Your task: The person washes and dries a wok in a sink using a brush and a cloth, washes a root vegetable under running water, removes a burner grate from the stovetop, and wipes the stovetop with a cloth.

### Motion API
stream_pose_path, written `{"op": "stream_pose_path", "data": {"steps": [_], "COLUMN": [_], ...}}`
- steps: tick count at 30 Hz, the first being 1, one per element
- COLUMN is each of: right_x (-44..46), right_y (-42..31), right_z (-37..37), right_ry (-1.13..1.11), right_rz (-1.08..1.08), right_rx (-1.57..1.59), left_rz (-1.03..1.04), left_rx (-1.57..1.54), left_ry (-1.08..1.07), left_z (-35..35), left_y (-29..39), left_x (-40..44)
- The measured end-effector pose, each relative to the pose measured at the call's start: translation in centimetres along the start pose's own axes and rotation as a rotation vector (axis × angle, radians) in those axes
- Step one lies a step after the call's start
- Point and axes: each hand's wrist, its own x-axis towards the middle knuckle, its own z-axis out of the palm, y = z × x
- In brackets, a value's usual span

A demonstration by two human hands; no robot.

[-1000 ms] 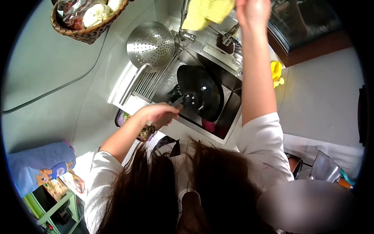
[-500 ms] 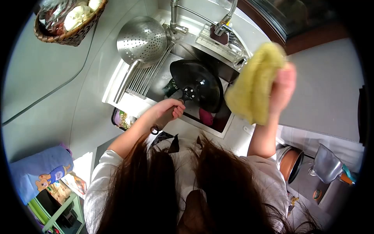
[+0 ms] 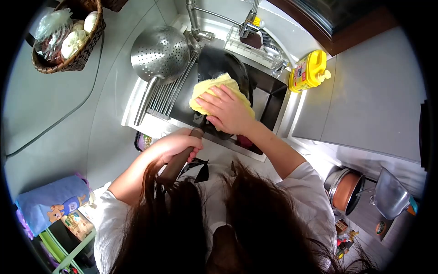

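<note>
A black wok (image 3: 221, 61) is tilted over the steel sink (image 3: 262, 102). My left hand (image 3: 180, 144) is wrapped round its brown handle (image 3: 175, 163), below the sink's front edge. Spread over a yellow cloth (image 3: 212, 86), my right hand (image 3: 230, 111) presses it onto the wok near the handle end. The cloth and hand cover much of the wok's near part.
A perforated steel strainer (image 3: 160, 55) lies over the drain rack (image 3: 171, 98) at left. The faucet (image 3: 248, 27) and a yellow bottle (image 3: 310, 72) are behind and right of the sink. A wicker basket (image 3: 68, 66) hangs top left; pots (image 3: 344, 189) are lower right.
My right hand has brought the yellow cloth from the upper right down onto the wok. My left hand has stayed on the handle and shifted slightly left. The yellow bottle is uncovered now.
</note>
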Motion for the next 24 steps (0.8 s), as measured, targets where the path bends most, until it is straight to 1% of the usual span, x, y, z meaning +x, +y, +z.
{"op": "stream_pose_path", "data": {"steps": [2, 3, 4, 5, 6, 8, 9, 10, 12, 15, 17, 18, 19, 20, 22, 24], "right_x": [1.4, 1.9, 2.4, 3.3, 3.6, 4.1, 4.7, 5.1, 4.6, 6.5, 7.1, 7.4, 7.0, 6.0, 5.3, 4.7], "right_y": [1.6, 3.9, 6.2, 7.3, 7.9, 6.0, 3.4, 1.6, -0.7, 3.0, 9.0, 12.0, 12.8, 14.7, 11.1, 5.9], "right_z": [-0.5, 0.1, 0.6, 0.1, -0.3, -1.5, -3.2, -3.5, -3.2, -4.5, -2.9, -2.1, -3.0, -2.1, -3.5, -6.4], "right_ry": [0.098, 0.239, 0.378, 0.424, 0.49, 0.439, 0.37, 0.214, 0.107, -0.033, -0.003, 0.072, 0.061, 0.062, 0.168, 0.139], "right_rz": [0.012, 0.084, 0.158, 0.346, 0.359, 0.147, -0.038, -0.29, -0.4, -0.263, 0.062, 0.212, 0.377, 0.272, 0.182, -0.007], "right_rx": [-0.02, 0.023, 0.066, 0.23, 0.333, 0.107, 0.021, -0.034, 0.073, 0.101, 0.598, 0.845, 0.918, 0.744, 0.794, 0.361], "left_rz": [0.041, 0.096, 0.096, 0.098, 0.098, 0.096, 0.086, 0.074, 0.044, 0.037, 0.062, 0.074, 0.059, 0.058, 0.058, 0.069], "left_rx": [0.006, 0.052, 0.071, 0.091, 0.11, 0.12, 0.115, 0.109, 0.138, 0.218, 0.273, 0.303, 0.282, 0.295, 0.311, 0.344], "left_ry": [0.054, -0.013, 0.03, 0.073, 0.113, 0.091, 0.09, 0.089, 0.108, 0.097, 0.108, 0.116, 0.121, 0.142, 0.179, 0.149], "left_z": [0.5, -0.3, 0.0, 0.6, 1.0, 0.9, 0.9, 1.0, 1.5, 2.0, 2.4, 2.5, 2.4, 2.5, 3.0, 2.3], "left_y": [0.6, 0.0, 0.2, 0.7, 0.9, 0.8, 0.7, 0.5, 0.2, -0.1, -0.2, -0.3, -0.7, -0.7, -0.7, -1.3], "left_x": [-1.3, -1.0, -1.7, -2.9, -3.6, -4.2, -4.5, -4.8, -5.3, -5.8, -6.8, -7.3, -7.7, -8.2, -9.2, -9.2]}}
